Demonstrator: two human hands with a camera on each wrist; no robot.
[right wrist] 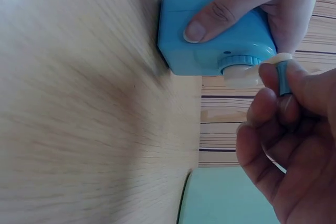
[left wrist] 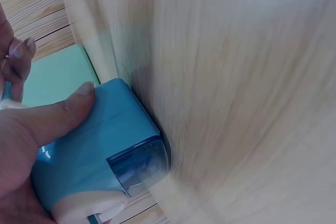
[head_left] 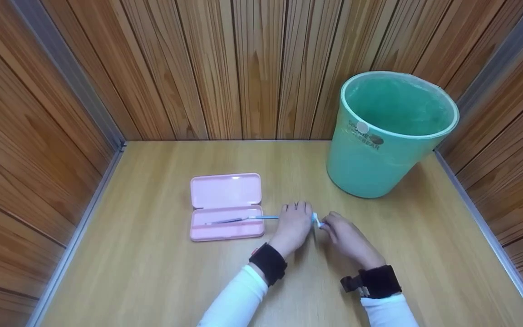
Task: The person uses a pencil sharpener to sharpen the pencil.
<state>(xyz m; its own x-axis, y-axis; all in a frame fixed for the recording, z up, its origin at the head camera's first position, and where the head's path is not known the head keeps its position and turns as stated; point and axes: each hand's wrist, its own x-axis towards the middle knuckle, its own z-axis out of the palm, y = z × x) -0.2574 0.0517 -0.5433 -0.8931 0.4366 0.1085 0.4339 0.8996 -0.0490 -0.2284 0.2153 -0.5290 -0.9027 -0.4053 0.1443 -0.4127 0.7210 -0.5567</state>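
My left hand (head_left: 294, 227) holds a blue crank pencil sharpener (left wrist: 100, 135) against the tabletop, its thumb lying along the body. The sharpener's dark see-through shavings drawer (left wrist: 139, 166) faces the pink case. Between thumb and fingers, my right hand (head_left: 345, 236) pinches the blue knob (right wrist: 284, 80) of the white crank. A light blue pencil (head_left: 266, 217) sticks out of the sharpener's left side; its tip inside is hidden. It reaches towards an open pink pencil case (head_left: 225, 190), where a dark slim pencil-like item (head_left: 227, 221) lies.
A green waste bin (head_left: 370, 163) with a liner stands at the back right of the wooden table (head_left: 161, 277). Wood-panelled walls (head_left: 257, 68) enclose the table at the back and both sides.
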